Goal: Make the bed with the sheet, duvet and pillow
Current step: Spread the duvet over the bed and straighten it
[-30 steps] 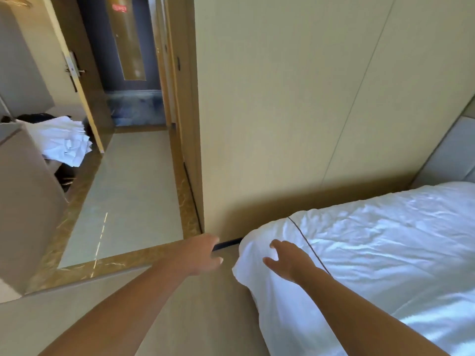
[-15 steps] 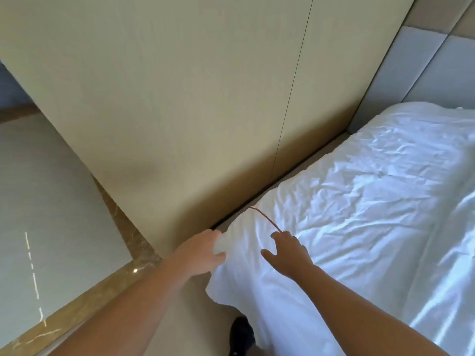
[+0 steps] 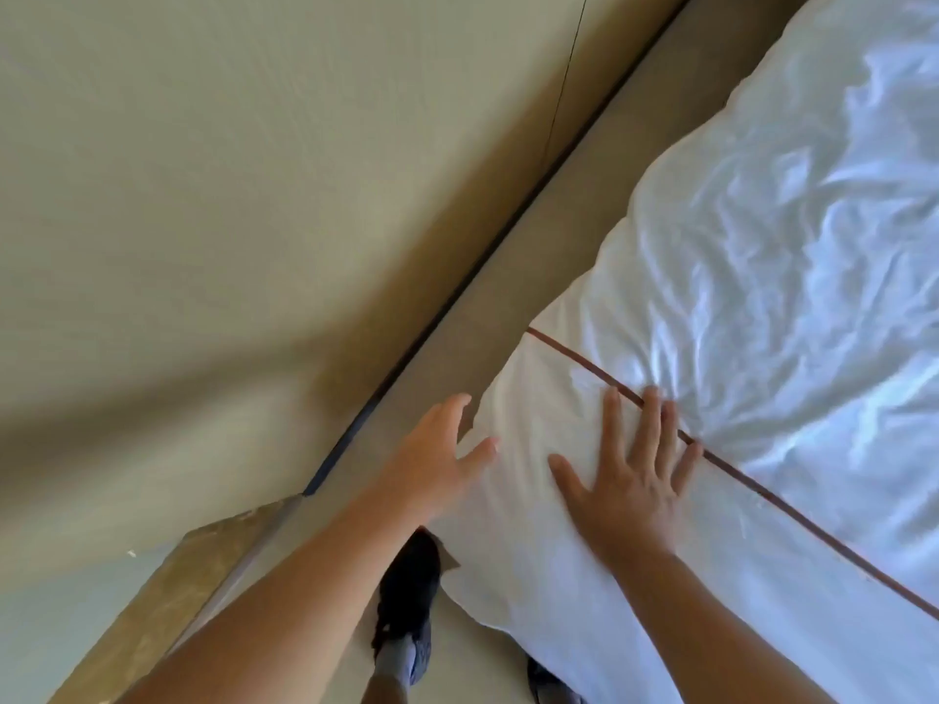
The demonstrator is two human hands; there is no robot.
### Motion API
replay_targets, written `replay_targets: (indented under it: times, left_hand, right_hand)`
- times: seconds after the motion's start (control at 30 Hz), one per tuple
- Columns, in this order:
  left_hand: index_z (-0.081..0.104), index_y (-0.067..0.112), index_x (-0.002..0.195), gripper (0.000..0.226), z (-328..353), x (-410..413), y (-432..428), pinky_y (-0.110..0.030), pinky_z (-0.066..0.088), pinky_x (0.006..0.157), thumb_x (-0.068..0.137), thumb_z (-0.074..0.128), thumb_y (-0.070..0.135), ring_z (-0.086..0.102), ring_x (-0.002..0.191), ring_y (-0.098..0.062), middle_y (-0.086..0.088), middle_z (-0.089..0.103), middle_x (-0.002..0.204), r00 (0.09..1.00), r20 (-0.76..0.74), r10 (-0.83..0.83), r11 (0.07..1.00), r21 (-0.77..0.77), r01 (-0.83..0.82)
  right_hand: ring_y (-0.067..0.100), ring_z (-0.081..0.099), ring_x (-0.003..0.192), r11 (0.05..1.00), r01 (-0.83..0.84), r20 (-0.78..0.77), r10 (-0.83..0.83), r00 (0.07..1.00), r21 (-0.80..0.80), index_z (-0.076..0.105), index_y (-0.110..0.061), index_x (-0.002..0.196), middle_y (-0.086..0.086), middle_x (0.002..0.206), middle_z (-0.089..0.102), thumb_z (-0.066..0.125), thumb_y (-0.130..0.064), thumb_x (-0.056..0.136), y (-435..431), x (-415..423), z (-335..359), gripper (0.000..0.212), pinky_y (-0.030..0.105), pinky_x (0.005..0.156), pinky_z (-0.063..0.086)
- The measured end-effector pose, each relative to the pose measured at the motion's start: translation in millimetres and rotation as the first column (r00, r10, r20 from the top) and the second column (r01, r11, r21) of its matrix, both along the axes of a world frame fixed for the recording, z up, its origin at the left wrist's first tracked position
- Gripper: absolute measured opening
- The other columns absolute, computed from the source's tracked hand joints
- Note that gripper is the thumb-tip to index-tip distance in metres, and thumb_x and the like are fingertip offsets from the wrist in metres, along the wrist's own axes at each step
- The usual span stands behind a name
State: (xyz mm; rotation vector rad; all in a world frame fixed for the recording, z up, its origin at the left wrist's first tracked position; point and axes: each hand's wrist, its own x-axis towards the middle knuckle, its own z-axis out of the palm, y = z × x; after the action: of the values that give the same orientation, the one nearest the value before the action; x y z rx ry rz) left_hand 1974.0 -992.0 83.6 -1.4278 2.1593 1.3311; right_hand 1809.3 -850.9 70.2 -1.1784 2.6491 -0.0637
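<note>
A white duvet (image 3: 762,276) with a thin brown stripe (image 3: 569,353) covers the bed and fills the right half of the view; its surface is wrinkled. Its near corner (image 3: 508,525) hangs over the bed's edge. My right hand (image 3: 630,470) lies flat on that corner, fingers spread, touching the stripe. My left hand (image 3: 437,459) is open at the corner's left edge, fingertips at the fabric, gripping nothing. No pillow is in view.
A beige panelled wall (image 3: 254,195) runs close along the bed's left side, leaving a narrow strip of floor (image 3: 559,205). My dark shoe (image 3: 406,591) stands on the floor below the corner. A marble floor border (image 3: 167,602) lies lower left.
The view has swung down and right, away from the doorway. My right hand has gone from hovering to pressing flat on the duvet corner. My left hand has let go of the edge and opened.
</note>
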Motion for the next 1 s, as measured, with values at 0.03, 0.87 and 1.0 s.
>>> replay_targets:
  times: [0.03, 0.87, 1.0]
  left_hand:
    - [0.020, 0.029, 0.157, 0.077, -22.6, -6.0, -5.9, -0.029, 0.030, 0.101, 0.094, 0.046, 0.065, 0.034, 0.144, -0.014, 0.008, 0.027, 0.161, 0.999, -0.020, 0.028, 0.999, 0.034, -0.027]
    - [0.060, 0.027, 0.129, 0.069, -113.5, -9.4, -36.7, -0.037, 0.056, 0.089, 0.082, 0.053, 0.077, 0.070, 0.106, -0.014, 0.004, 0.072, 0.118, 0.911, -0.166, 0.377, 0.739, 0.647, -0.187]
    - [0.063, 0.026, 0.124, 0.094, -80.7, 11.1, -34.3, -0.045, 0.059, 0.083, 0.056, 0.062, 0.091, 0.074, 0.097, -0.023, -0.001, 0.075, 0.110, 0.924, -0.194, 0.329, 0.782, 0.604, -0.152]
  right_hand:
    - [0.033, -0.003, 0.155, 1.000, 0.015, -0.019, -0.015, 1.000, -0.027, 0.014, -0.025, 0.160, 0.012, 0.168, -0.002, 0.033, -0.076, 0.085, -0.6, 1.4, -13.4, 0.092, 0.062, 0.121, 0.002]
    - [0.041, 0.014, 0.151, 0.975, -0.033, -0.161, -0.002, 0.987, -0.218, 0.029, -0.014, 0.154, 0.025, 0.161, 0.021, 0.032, -0.066, 0.089, 6.4, -15.2, -88.9, 0.083, 0.063, 0.120, 0.005]
    - [0.040, 0.014, 0.152, 0.985, -0.009, -0.141, -0.015, 0.990, -0.172, 0.027, -0.017, 0.156, 0.022, 0.163, 0.019, 0.038, -0.064, 0.088, 8.6, -10.7, -82.4, 0.084, 0.063, 0.121, 0.006]
